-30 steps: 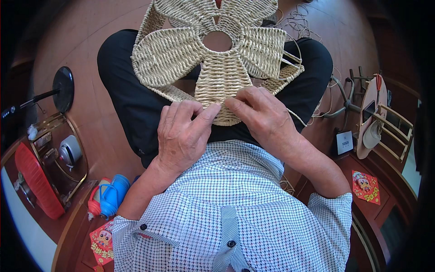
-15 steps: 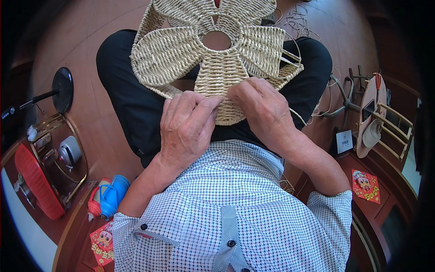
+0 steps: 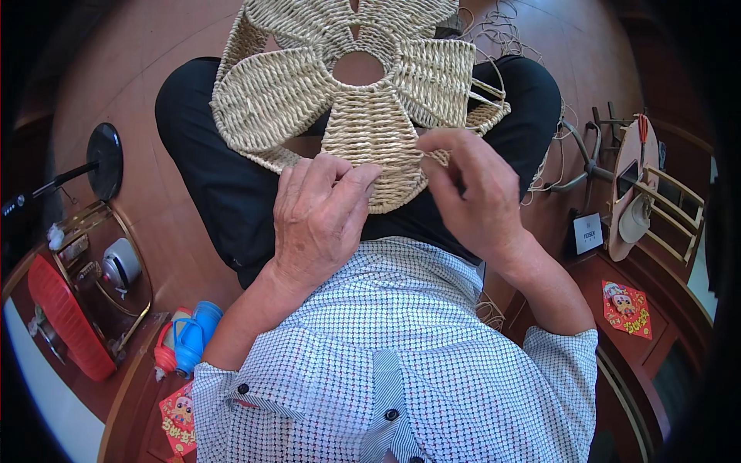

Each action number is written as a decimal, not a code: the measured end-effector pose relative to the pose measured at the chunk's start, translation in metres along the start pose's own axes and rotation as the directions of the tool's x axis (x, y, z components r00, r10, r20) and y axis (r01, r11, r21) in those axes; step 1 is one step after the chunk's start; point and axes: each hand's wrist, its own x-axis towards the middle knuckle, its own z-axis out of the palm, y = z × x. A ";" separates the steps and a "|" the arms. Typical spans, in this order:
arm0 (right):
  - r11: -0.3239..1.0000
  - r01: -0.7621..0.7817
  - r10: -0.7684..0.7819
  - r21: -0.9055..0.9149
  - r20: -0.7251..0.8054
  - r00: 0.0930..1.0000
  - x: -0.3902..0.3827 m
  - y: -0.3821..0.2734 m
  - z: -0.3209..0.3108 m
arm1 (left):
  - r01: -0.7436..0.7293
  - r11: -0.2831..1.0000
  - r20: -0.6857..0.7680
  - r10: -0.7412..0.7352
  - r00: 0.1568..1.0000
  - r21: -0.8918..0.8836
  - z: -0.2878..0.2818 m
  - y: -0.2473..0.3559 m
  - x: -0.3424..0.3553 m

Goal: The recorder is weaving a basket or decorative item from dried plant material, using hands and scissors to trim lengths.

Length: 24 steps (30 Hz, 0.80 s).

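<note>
A flower-shaped piece woven from pale straw cord (image 3: 367, 123) lies across my lap, with broad petals round a circular hole. My left hand (image 3: 316, 208) grips the near petal at its left edge, thumb and fingers pressed together on the weave. Beside that petal's right edge is my right hand (image 3: 478, 193), its fingers curled and the index finger and thumb brought near each other. Whatever lies between those fingertips is too small to make out. Thin loops of cord (image 3: 494, 85) stick out at the piece's right side.
Loose cord (image 3: 502, 31) lies tangled on the floor beyond my right knee. A round-topped stool (image 3: 629, 208) on its side and a wooden rack (image 3: 675, 212) stand to the right. Leftward are a black round base (image 3: 105, 162), a red basin (image 3: 65, 316) and a blue bottle (image 3: 197, 336).
My right hand has moved right, away from the middle of the near petal to its right edge. The woven piece has shifted slightly left. My left hand keeps its grip.
</note>
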 end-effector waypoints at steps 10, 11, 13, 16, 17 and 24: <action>0.962 -0.169 0.190 -0.217 0.081 0.978 -0.027 0.003 -0.024 | -0.006 1.000 0.020 0.006 1.000 0.009 -0.001 0.003 0.006; 0.950 -0.130 0.153 -0.283 0.058 0.987 -0.028 0.005 -0.023 | -0.008 1.000 0.024 0.007 1.000 0.020 -0.001 0.003 0.007; 0.943 -0.118 0.147 -0.312 0.073 0.986 -0.029 0.009 -0.025 | -0.011 1.000 0.021 0.010 1.000 0.028 0.000 0.004 0.011; 0.927 -0.059 0.098 -0.370 0.087 0.991 -0.030 0.015 -0.027 | -0.020 0.999 0.008 0.020 1.000 0.040 0.005 0.005 0.018; 0.918 -0.007 0.047 -0.396 0.090 0.995 -0.030 0.017 -0.028 | -0.025 0.999 -0.003 0.025 1.000 0.045 0.007 0.005 0.020; 0.946 -0.153 0.179 -0.284 0.070 0.981 -0.042 0.020 -0.028 | 0.010 0.997 0.019 -0.011 1.000 0.081 0.011 0.007 0.025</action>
